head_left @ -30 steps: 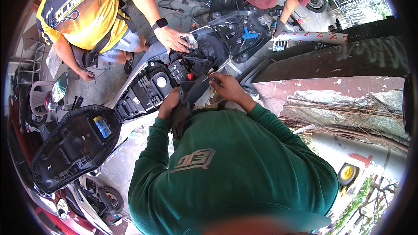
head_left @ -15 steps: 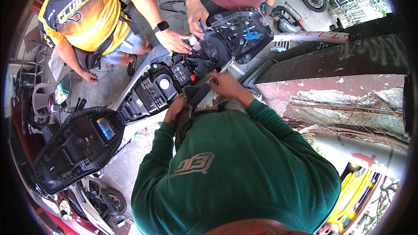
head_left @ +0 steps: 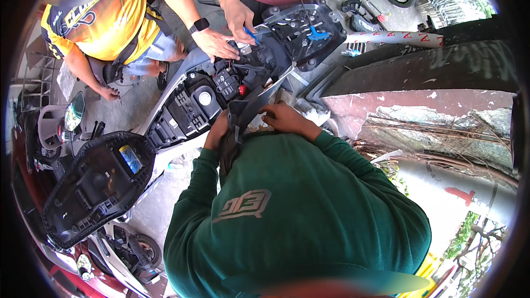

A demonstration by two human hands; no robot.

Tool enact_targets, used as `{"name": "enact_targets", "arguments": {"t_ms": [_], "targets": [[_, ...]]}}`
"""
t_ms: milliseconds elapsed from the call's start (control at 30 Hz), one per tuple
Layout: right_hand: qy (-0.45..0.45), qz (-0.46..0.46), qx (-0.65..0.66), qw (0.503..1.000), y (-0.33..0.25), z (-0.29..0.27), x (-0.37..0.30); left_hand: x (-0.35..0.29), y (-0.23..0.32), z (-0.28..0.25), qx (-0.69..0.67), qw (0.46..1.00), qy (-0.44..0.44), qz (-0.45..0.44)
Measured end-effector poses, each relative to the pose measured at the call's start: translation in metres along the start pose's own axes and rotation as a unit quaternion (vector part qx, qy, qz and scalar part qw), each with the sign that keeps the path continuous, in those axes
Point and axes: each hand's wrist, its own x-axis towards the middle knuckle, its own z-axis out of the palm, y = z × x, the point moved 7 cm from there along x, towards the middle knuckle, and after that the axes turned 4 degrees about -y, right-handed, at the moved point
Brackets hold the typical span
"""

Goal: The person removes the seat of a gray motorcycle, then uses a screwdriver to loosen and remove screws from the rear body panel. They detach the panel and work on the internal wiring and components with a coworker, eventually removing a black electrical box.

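In front of my chest is a long black plastic panel, held upright beside the opened scooter body. My left hand is closed on its left side, the fingers partly hidden behind it. At the panel's right end my right hand is closed with bent fingers on the edge. Just beyond the panel lie the scooter's exposed battery area and a round white cap. Across from me, a co-worker's hand grips a blue-handled tool. Another co-worker's hand rests flat on the scooter.
The scooter's raised seat extends to the left, underside up. A blue T-handle tool lies on the black rear tray. A peeling concrete ledge bounds the right side. Another motorcycle stands at lower left.
My right hand has come down closer to my body, and the black panel has shifted slightly. The co-worker's hand with the blue-handled tool has moved a little toward the flat-resting hand.
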Motion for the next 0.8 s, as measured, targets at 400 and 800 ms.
{"name": "enact_targets", "arguments": {"t_ms": [400,800], "targets": [[-0.015,0.021,0.012,1.000,0.023,0.006,-0.021,-0.008,0.018,0.002,-0.029,0.999,-0.017,-0.004],[-0.041,0.063,0.001,0.997,0.022,-0.038,-0.104,-0.036,-0.058,-0.078,0.136,0.990,0.006,-0.047]]}}
